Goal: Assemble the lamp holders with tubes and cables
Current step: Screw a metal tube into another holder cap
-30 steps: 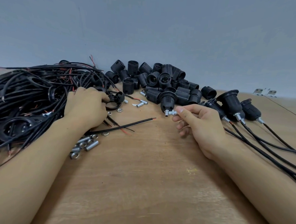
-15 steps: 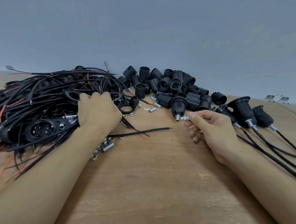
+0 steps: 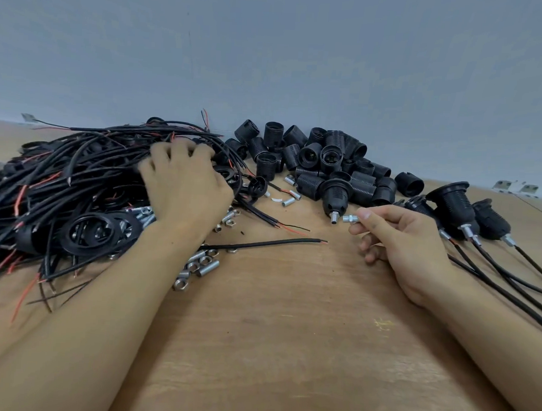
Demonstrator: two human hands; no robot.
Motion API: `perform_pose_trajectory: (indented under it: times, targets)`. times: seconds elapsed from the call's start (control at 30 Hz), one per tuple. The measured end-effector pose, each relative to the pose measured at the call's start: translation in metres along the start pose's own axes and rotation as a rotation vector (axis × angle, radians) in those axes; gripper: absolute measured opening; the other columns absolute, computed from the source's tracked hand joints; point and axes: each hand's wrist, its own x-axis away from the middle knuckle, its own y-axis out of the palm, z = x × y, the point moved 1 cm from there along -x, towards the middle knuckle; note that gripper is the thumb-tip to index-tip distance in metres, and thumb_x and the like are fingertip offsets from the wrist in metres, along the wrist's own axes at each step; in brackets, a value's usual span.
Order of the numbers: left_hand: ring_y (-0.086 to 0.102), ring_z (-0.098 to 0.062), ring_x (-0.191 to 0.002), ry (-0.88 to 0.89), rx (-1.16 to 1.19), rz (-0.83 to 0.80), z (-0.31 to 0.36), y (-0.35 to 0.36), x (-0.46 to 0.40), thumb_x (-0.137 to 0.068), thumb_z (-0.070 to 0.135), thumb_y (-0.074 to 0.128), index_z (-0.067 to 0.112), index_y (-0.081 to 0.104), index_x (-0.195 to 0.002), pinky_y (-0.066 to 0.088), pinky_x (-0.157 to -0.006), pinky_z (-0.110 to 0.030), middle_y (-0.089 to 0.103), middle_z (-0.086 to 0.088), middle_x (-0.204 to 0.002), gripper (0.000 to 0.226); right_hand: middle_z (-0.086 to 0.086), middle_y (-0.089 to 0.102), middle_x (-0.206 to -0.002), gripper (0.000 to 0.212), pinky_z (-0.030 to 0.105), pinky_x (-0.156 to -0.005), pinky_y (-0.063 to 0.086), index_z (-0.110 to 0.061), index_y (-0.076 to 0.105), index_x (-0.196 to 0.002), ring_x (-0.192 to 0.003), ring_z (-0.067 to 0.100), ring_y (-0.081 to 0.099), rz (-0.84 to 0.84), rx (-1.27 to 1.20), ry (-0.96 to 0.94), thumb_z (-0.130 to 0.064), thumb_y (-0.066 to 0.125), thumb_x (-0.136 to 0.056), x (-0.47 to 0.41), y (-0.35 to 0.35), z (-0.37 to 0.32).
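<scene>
A big tangle of black cables (image 3: 76, 176) with red wire ends covers the table's left side. My left hand (image 3: 183, 182) lies on top of that tangle with its fingers spread and slightly blurred, reaching toward the far side. My right hand (image 3: 400, 237) pinches a small threaded metal tube (image 3: 350, 219) between thumb and forefinger. The tube sits just right of the threaded end of a black lamp holder (image 3: 338, 193) standing in front of the heap. A single loose cable (image 3: 261, 244) lies between my hands.
A heap of black ribbed holder shells (image 3: 322, 161) sits at the back centre. Three assembled holders with cables (image 3: 455, 205) lie at the right. Metal nuts and tubes (image 3: 197, 264) are scattered beside my left wrist. Black rings (image 3: 95, 234) sit among the cables.
My left hand has moved further up over the cable pile and spread its fingers. My right hand still holds the tube beside the lamp holder. The view has shifted left.
</scene>
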Motion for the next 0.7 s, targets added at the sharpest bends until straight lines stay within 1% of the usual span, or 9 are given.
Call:
perform_pose_trajectory:
  times: [0.07,0.17,0.2,0.27,0.37,0.43,0.5,0.63,0.7]
  targets:
    - [0.039,-0.04,-0.121,-0.088,-0.214,0.04,-0.006,-0.007,-0.006,-0.079,0.019,0.056,0.008,0.058,-0.121,0.031,-0.098,-0.051,0.05,-0.022,-0.129,0.044,0.008,0.072,-0.072,0.01,0.024,-0.043,0.045,-0.008,0.071,-0.089,-0.053,0.015,0.057,-0.002,0.005,-0.001,-0.015,0.066,-0.093,0.0,0.0,0.0]
    - [0.027,-0.047,-0.133,-0.324,-0.311,-0.13,-0.024,-0.01,-0.019,-0.08,0.027,0.054,0.004,0.046,-0.13,0.02,-0.106,-0.064,0.037,-0.03,-0.141,0.056,0.008,0.071,-0.073,0.01,0.024,-0.042,0.045,-0.007,0.071,-0.09,-0.053,0.015,0.056,-0.005,0.012,-0.008,-0.015,0.066,-0.093,-0.001,0.0,0.001]
    - [0.024,-0.048,-0.136,-0.374,-0.346,-0.205,-0.031,-0.009,-0.021,-0.084,0.034,0.051,0.003,0.044,-0.134,0.015,-0.11,-0.065,0.034,-0.03,-0.145,0.058,0.008,0.071,-0.073,0.01,0.024,-0.042,0.045,-0.007,0.071,-0.09,-0.053,0.015,0.056,-0.007,0.014,-0.011,-0.015,0.065,-0.093,-0.001,0.0,0.001]
    - [0.027,-0.046,-0.137,-0.332,-0.464,-0.302,-0.042,-0.003,-0.023,-0.09,0.048,0.041,0.003,0.047,-0.135,0.012,-0.113,-0.06,0.037,-0.028,-0.147,0.063,0.009,0.071,-0.073,0.011,0.023,-0.042,0.045,-0.006,0.071,-0.092,-0.053,0.015,0.056,-0.013,0.02,-0.012,-0.015,0.065,-0.094,0.0,0.0,0.001]
    - [0.038,-0.042,-0.13,-0.198,-0.513,-0.292,-0.051,-0.001,-0.028,-0.089,0.055,0.044,0.004,0.052,-0.13,0.022,-0.109,-0.051,0.048,-0.025,-0.139,0.066,0.008,0.072,-0.073,0.011,0.023,-0.042,0.045,-0.006,0.07,-0.093,-0.052,0.014,0.056,-0.016,0.024,-0.008,-0.015,0.065,-0.093,0.0,0.0,0.0]
    - [0.043,-0.04,-0.127,-0.156,-0.479,-0.275,-0.053,-0.002,-0.032,-0.089,0.053,0.048,0.008,0.053,-0.129,0.026,-0.105,-0.048,0.053,-0.024,-0.134,0.06,0.008,0.072,-0.074,0.011,0.023,-0.042,0.045,-0.006,0.071,-0.093,-0.052,0.014,0.056,-0.015,0.027,-0.006,-0.016,0.065,-0.093,0.0,0.0,0.0]
    - [0.049,-0.038,-0.121,-0.096,-0.398,-0.283,-0.051,0.0,-0.031,-0.089,0.046,0.049,0.014,0.055,-0.124,0.028,-0.102,-0.047,0.058,-0.019,-0.126,0.047,0.008,0.072,-0.074,0.012,0.023,-0.041,0.044,-0.005,0.071,-0.093,-0.052,0.014,0.056,-0.016,0.03,-0.009,-0.016,0.065,-0.093,0.001,0.001,0.0]
    - [0.059,-0.036,-0.107,-0.037,-0.258,-0.327,-0.049,0.004,-0.029,-0.093,0.039,0.047,0.012,0.049,-0.121,0.032,-0.098,-0.046,0.066,-0.012,-0.107,0.039,0.008,0.072,-0.074,0.013,0.022,-0.041,0.044,-0.005,0.071,-0.092,-0.051,0.013,0.056,-0.016,0.038,-0.006,-0.017,0.066,-0.093,0.001,0.0,0.0]
    - [0.061,-0.036,-0.102,-0.043,-0.201,-0.329,-0.05,0.003,-0.031,-0.091,0.038,0.05,0.015,0.05,-0.115,0.035,-0.095,-0.045,0.067,-0.01,-0.1,0.034,0.008,0.072,-0.074,0.013,0.022,-0.041,0.044,-0.005,0.071,-0.091,-0.051,0.014,0.056,-0.014,0.041,-0.005,-0.017,0.067,-0.092,0.001,0.0,0.001]
